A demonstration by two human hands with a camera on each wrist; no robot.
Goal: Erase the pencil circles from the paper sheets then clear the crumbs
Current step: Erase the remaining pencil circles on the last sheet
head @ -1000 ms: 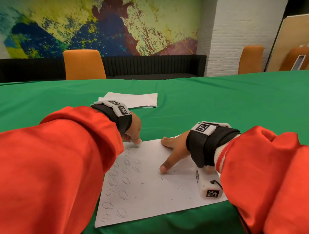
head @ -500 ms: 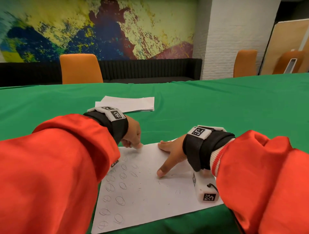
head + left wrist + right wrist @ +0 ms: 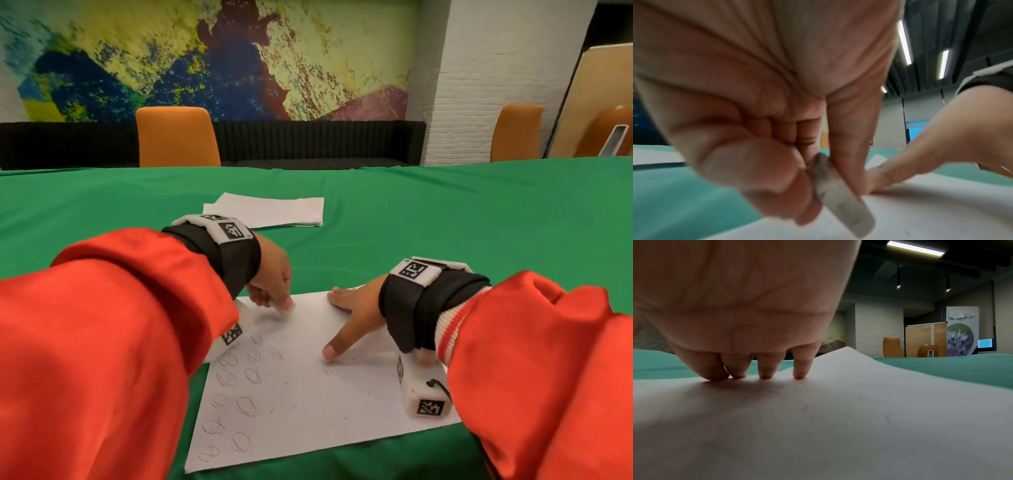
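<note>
Two hands: left (image 3: 272, 279) pinches eraser (image 3: 840, 199); right (image 3: 352, 313) flat on unlabelled paper (image 3: 308, 394).

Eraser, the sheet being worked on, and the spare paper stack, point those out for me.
eraser (image 3: 842, 206), left wrist view, on its flat grey face below the pinching fingers.
sheet (image 3: 308, 411), head view, on a bare middle patch.
paper stack (image 3: 274, 209), head view, on the top sheet.

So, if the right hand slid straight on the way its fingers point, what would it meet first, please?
Probably nothing soon: the right hand would leave the sheet for bare green cloth; the paper stack lies left of that line.
</note>
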